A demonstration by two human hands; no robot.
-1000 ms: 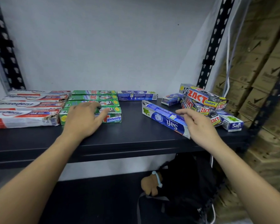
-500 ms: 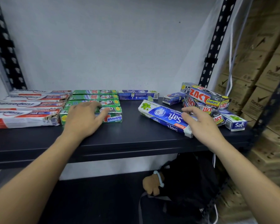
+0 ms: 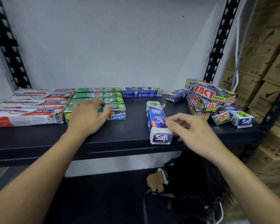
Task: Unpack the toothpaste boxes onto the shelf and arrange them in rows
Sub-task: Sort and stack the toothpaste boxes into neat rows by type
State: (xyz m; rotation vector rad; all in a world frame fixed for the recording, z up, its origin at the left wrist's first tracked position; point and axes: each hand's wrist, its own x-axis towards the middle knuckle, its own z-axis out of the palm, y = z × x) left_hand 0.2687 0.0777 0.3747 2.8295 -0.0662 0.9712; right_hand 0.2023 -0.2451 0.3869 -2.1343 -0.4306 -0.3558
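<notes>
Head view: two bare hands at a dark shelf of toothpaste boxes.

The left hand lies flat, fingers fairly straight, on the front one of four green boxes at 10 o'clock on the shelf; that front box reads "Whitening". The right hand, at 5 o'clock, has its thumb and curled, blurred fingers pinching the near right edge of a blue Safi box. This box runs lengthwise from 12 to 6 at the shelf's middle, its near end at the front lip. Four Pepsodent boxes lie in rows at 9 o'clock. A second Safi box lies along the wall at 12. At 3 o'clock ZACT Smokers boxes sit in a loose pile, with a small Safi box touching it at its 4 o'clock. Brown cartons stand stacked beyond the shelf at 3, and a black bag sits below at 6.
</notes>
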